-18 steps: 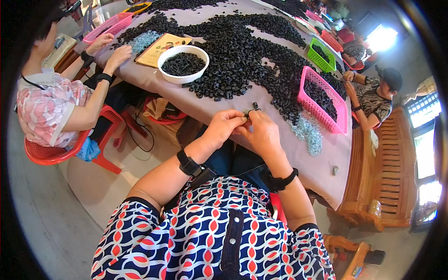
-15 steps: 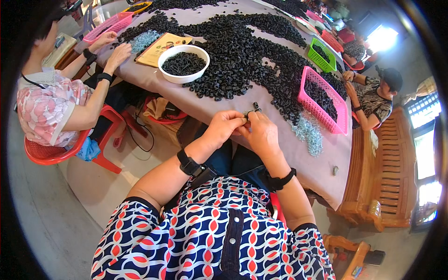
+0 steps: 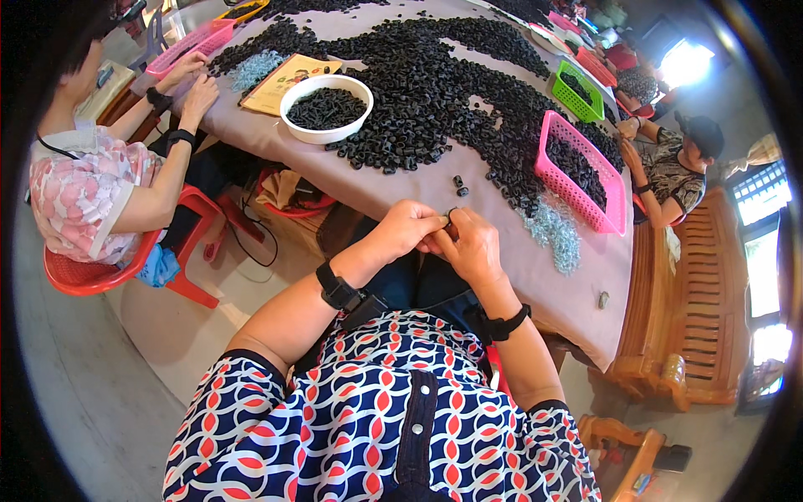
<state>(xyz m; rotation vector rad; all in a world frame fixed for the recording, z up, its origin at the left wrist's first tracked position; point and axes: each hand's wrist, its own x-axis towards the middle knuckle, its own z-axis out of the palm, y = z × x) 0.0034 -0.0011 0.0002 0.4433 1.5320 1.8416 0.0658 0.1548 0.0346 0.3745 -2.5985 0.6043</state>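
Observation:
My left hand (image 3: 406, 229) and my right hand (image 3: 473, 243) meet in front of me at the table's near edge, fingers closed and pressed together. Pinched between both sets of fingertips is a small black part (image 3: 451, 215), mostly hidden. Just beyond them, a couple of loose black pieces (image 3: 459, 185) lie on the cloth. Past those spreads a heap of small black cylindrical parts (image 3: 401, 100). To its left stands a white round bowl (image 3: 288, 125) holding thinner black pieces. On the right, a pile of clear bluish small bits (image 3: 552, 238) lies near a pink basket (image 3: 617, 219).
Under the bowl's left side is a yellow booklet (image 3: 276, 94), beside another bluish pile (image 3: 255, 70). A green basket (image 3: 595, 110) stands farther right. One person (image 3: 109, 184) sits at left on a red chair (image 3: 92, 274), another (image 3: 676, 171) at right. A wooden bench (image 3: 703, 293) stands beyond the table.
My hands stay together at nearly the same place, fingers slightly shifted. The black pieces beyond my fingertips now show apart from them. The view has tilted slightly.

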